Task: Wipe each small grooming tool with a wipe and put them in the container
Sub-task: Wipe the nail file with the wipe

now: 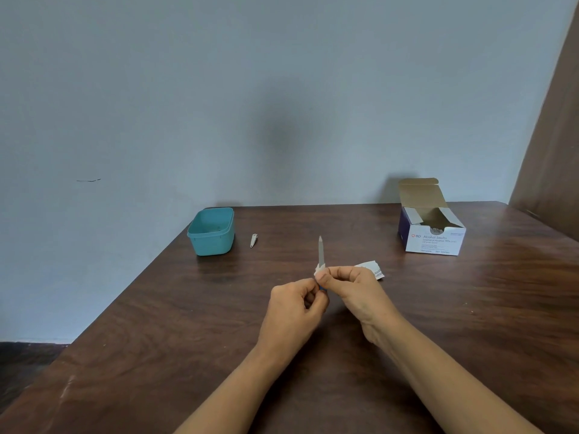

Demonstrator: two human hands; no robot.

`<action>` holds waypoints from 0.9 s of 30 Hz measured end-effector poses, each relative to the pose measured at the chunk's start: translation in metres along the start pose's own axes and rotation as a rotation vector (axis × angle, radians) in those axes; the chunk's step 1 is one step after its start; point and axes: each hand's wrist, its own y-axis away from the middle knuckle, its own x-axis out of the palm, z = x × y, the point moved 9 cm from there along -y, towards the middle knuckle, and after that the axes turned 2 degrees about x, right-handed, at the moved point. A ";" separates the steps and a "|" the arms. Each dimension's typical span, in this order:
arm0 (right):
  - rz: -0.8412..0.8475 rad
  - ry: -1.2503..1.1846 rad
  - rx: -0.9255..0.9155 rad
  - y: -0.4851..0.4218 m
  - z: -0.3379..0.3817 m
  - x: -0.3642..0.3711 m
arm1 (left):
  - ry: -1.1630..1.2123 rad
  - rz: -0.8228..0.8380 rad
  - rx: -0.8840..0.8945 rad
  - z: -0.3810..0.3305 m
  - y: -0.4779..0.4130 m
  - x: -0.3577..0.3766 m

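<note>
I have the left hand (294, 308) curled round the lower end of the nail file (320, 250), a bit of blue handle showing between the two hands, so the metal blade stands nearly upright and free above my fingers. That leaves its whole length open to the right hand (354, 286), which pinches a small white wipe (318, 270) round the base of the blade between thumb and forefinger. I judge I am at the bottom of a wiping stroke, with the blade above the wipe left to cover.

The teal container (211, 245) sits beyond and to the left of the left hand, well apart from it, open side up to take the tools. Whether anything lies inside I cannot tell. The nail clipper (253, 240) lies on the table (156, 339) just beside it, on the side nearer my hands, not yet put away. Just behind the right hand lies a torn wrapper (374, 267), likely the wipe's. Farther off to the right stands the open swab box (434, 242), in reach for a fresh wipe.
</note>
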 end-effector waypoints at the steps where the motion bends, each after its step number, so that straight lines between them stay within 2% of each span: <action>1: 0.011 -0.001 0.003 0.001 0.000 0.001 | -0.008 0.004 0.001 0.000 0.000 0.000; 9: -0.118 0.028 -0.036 -0.004 0.001 -0.013 | 0.083 0.037 -0.034 -0.003 -0.003 0.005; 14: -0.011 -0.089 0.055 -0.009 -0.005 -0.010 | 0.130 0.013 -0.049 -0.004 -0.002 0.001; 18: 0.070 -0.062 0.098 -0.006 -0.008 -0.003 | 0.126 -0.008 -0.049 -0.002 -0.002 -0.005; 27: -0.144 -0.075 -0.022 -0.003 -0.006 -0.013 | 0.190 0.039 -0.077 -0.005 -0.005 0.001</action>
